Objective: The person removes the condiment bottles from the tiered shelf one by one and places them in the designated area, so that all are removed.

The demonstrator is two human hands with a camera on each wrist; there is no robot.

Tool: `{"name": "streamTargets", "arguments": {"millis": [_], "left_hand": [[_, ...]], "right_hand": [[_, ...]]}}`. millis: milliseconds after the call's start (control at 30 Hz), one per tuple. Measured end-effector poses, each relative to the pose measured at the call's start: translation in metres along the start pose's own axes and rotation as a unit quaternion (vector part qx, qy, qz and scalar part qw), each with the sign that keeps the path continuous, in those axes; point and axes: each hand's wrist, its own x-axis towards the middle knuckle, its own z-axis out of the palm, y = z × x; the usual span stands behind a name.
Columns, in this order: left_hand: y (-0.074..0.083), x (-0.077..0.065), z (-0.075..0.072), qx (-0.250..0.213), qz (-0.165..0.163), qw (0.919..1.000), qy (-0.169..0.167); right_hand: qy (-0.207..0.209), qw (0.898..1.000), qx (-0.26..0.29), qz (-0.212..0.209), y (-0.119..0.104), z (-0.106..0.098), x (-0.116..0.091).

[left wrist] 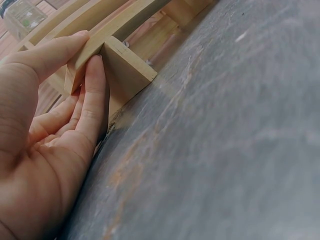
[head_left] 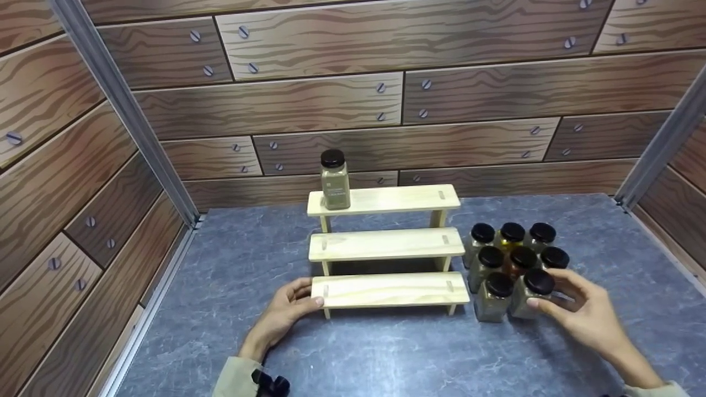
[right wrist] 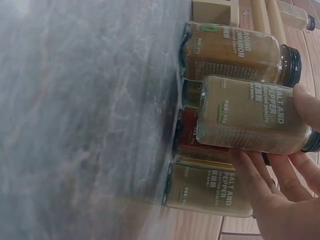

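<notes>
A pale wooden three-step rack (head_left: 386, 289) stands mid-table. My left hand (head_left: 289, 306) pinches the left end of its lowest step between thumb and fingers; the left wrist view shows the thumb above the board (left wrist: 82, 62) and fingertips below. My right hand (head_left: 587, 314) holds a black-capped spice jar (head_left: 524, 300) at the front right of a jar group, thumb on one side and fingers on the other. In the right wrist view this jar (right wrist: 250, 115), labelled salt and pepper, looks slightly raised off the table. A ground cinnamon jar (right wrist: 232, 52) is beside it.
One spice jar (head_left: 335, 187) stands upright at the left of the rack's top step. Several more black-capped jars (head_left: 491, 303) stand close together right of the rack. Wood-patterned walls (head_left: 331, 105) enclose the grey marbled table (head_left: 358, 358) at the back and sides.
</notes>
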Motion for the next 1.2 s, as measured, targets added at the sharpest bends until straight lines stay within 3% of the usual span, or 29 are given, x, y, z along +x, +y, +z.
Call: {"name": "streamTargets", "arguments": {"millis": [800, 1200], "left_hand": [[0.001, 0.0, 0.001, 0.003, -0.007, 1.0, 0.007], [0.0, -0.001, 0.001, 0.009, -0.005, 0.9999, 0.009]], "right_hand": [[-0.046, 0.995, -0.084, 0.005, 0.011, -0.001, 0.0], [-0.048, 0.996, -0.076, 0.022, 0.011, -0.001, -0.003]]}}
